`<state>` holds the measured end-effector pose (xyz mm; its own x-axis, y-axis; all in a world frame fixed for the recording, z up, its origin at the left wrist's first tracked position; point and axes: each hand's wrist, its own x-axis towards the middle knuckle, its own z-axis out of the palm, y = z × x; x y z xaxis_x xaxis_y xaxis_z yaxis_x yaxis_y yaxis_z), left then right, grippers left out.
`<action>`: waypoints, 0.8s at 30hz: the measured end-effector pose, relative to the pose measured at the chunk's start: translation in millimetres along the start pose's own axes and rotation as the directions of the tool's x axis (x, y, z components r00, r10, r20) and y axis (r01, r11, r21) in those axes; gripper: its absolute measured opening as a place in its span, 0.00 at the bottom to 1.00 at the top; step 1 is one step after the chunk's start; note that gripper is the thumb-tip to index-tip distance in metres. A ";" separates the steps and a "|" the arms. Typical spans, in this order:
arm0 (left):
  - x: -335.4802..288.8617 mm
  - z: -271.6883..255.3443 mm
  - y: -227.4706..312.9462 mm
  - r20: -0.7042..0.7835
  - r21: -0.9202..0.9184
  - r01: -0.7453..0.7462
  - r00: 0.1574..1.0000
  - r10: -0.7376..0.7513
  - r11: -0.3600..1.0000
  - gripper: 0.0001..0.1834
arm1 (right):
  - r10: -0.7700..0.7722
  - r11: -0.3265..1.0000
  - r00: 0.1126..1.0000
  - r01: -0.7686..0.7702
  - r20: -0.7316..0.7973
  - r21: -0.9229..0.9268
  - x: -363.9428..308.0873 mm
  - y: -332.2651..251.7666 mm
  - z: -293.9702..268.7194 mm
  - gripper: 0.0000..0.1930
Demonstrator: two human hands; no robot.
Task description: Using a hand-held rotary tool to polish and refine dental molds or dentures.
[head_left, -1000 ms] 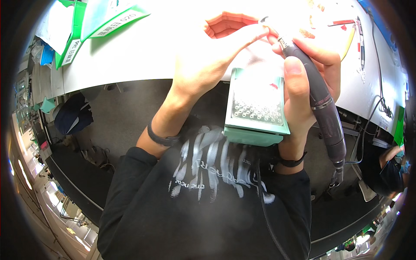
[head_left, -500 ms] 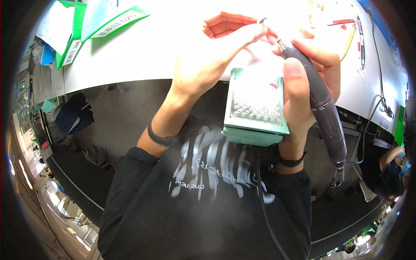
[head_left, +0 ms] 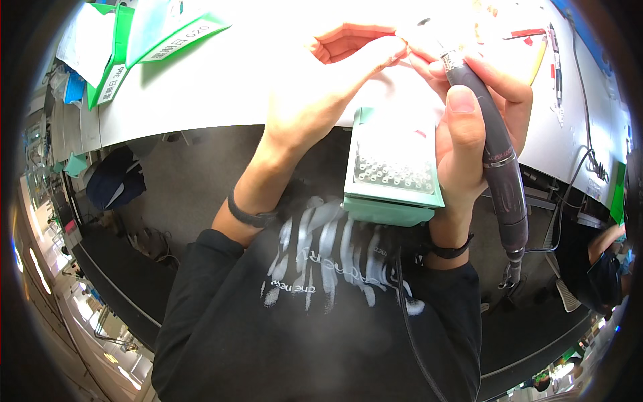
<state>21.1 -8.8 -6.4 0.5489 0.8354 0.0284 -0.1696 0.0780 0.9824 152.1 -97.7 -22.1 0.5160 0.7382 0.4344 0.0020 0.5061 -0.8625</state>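
My right hand (head_left: 463,134) is wrapped round a dark rotary handpiece (head_left: 504,171), a pen-like grinder with a cord at its lower end. Its metal neck points up and left, and a small dark bit (head_left: 423,22) shows beyond it, blurred by glare. Thumb and fingers of my left hand (head_left: 315,94) are pinched together just left of the bit; what they hold, if anything, is too small or washed out to name. Fingertips of both hands meet or nearly meet. Below them sits a pale green box (head_left: 388,212) with a clear cover over a perforated plate.
Green-edged trays or folders (head_left: 120,40) stand at the table's far left. At the right lie pens (head_left: 556,67), a red stick (head_left: 526,33) and a yellow strip (head_left: 538,60). A black cable (head_left: 584,87) runs down the right side. Another person (head_left: 603,268) sits at the far right.
The handpiece has tilted a little, its bit moving slightly right and up away from my left fingertips. My left hand has barely moved.
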 end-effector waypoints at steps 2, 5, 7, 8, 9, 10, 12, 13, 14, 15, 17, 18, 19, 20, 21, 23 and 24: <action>-0.7 1.1 0.4 0.000 0.007 0.000 1.000 0.000 1.000 0.14 | 0.005 1.000 1.000 -0.005 0.003 -0.001 -0.5 -1.0 -1.0 0.18; -1.6 1.6 0.6 0.008 -0.009 0.008 1.000 -0.008 1.000 0.13 | 0.014 1.000 1.000 -0.014 -0.013 0.007 -1.3 -1.0 -0.1 0.18; -1.9 2.3 1.5 0.015 -0.008 0.026 1.000 -0.026 1.000 0.13 | 0.017 1.000 0.999 -0.017 -0.033 0.020 -1.5 -1.4 1.0 0.18; -2.0 2.2 0.7 0.016 -0.008 0.027 1.000 -0.027 1.000 0.13 | 0.017 1.000 0.999 -0.017 -0.033 0.010 -1.3 -1.9 1.2 0.18; -1.7 1.7 -0.7 0.017 -0.014 0.022 1.000 -0.021 1.000 0.13 | 0.016 1.000 0.999 -0.016 -0.032 0.000 -0.5 -2.4 1.5 0.18; -1.5 1.3 -1.5 0.019 -0.020 0.017 1.000 -0.016 1.000 0.13 | 0.016 1.000 0.999 -0.016 -0.031 0.000 0.5 -3.6 0.9 0.18; -1.1 0.6 -1.0 0.029 -0.008 0.001 1.000 -0.001 1.000 0.14 | 0.016 0.982 0.999 -0.006 0.048 -0.191 2.0 -7.4 -0.9 0.19; -0.9 0.4 -0.4 0.040 0.005 -0.014 0.999 0.014 1.000 0.14 | 0.015 0.982 0.999 -0.005 0.049 -0.190 1.2 -8.4 0.5 0.19; -0.9 0.5 0.2 0.039 0.005 -0.015 0.999 0.015 1.000 0.14 | 0.041 0.984 0.999 -0.040 0.006 -0.172 -0.2 -9.3 2.8 0.19; -1.3 1.1 0.6 0.035 0.037 -0.015 0.999 0.014 0.999 0.14 | 0.069 0.986 0.997 -0.073 -0.037 -0.152 -1.0 -9.6 4.0 0.19; -1.3 1.9 0.3 0.030 0.068 -0.015 0.999 0.013 0.998 0.14 | 0.064 0.985 0.997 -0.070 -0.042 -0.156 -0.1 -10.4 3.4 0.20; -0.9 1.7 -0.4 0.028 0.031 -0.014 1.000 0.013 0.999 0.14 | 0.059 0.985 0.997 -0.066 -0.048 -0.161 0.3 -10.4 3.1 0.20; -0.6 1.6 -1.0 0.026 -0.005 -0.013 1.000 0.013 1.000 0.13 | 0.059 0.985 0.997 -0.066 -0.047 -0.161 0.3 -9.7 2.0 0.20; -1.1 1.6 -1.3 0.026 -0.005 -0.013 1.000 0.013 1.000 0.13 | 0.057 0.986 0.997 -0.065 -0.056 -0.155 0.2 -8.4 0.3 0.21; -2.2 2.7 -0.8 -0.008 -0.036 -0.026 1.000 0.025 0.999 0.13 | 0.054 0.986 0.996 -0.063 -0.066 -0.152 0.3 -8.3 -1.0 0.21; -4.7 3.1 1.2 -0.039 -0.067 -0.038 0.999 0.036 0.997 0.13 | 0.047 0.990 0.995 -0.058 -0.088 -0.130 1.4 -7.7 -1.8 0.21; -5.4 -0.1 2.2 -0.076 0.051 -0.160 0.984 0.164 0.986 0.13 | 0.039 0.992 0.993 -0.051 -0.111 -0.111 2.1 -7.0 -2.7 0.21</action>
<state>17.7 -13.0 -4.4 0.4500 0.8758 0.1745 -0.2128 -0.0846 0.9734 155.4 -100.9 -15.9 0.6075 0.7034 0.3689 0.0706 0.4148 -0.9072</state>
